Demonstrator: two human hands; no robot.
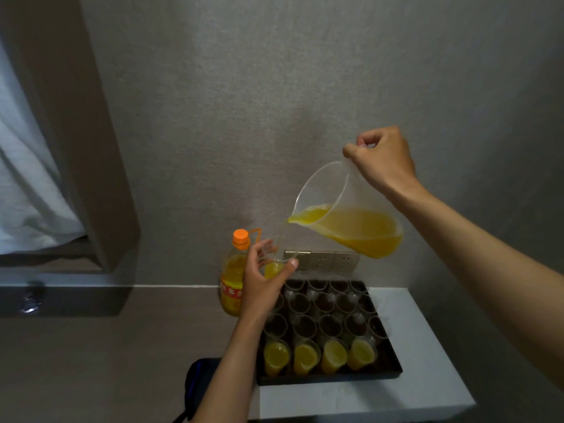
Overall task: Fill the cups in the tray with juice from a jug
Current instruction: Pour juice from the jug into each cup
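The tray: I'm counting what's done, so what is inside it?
The tray holds clear cups: four in the near row are full of juice, the rest look empty. The left forearm covers part of its left edge.

Bare forearms – no sleeves, no jewellery

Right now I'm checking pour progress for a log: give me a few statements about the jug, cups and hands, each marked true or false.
1. The right hand tilts the jug by its handle. True.
2. The left hand holds a cup above the tray. True.
3. Every cup in the tray holds juice. False: only the four filled cups in the near row do.
4. The jug is empty. False: it holds orange juice.
5. The bottle is uncapped. False: its orange cap is on.
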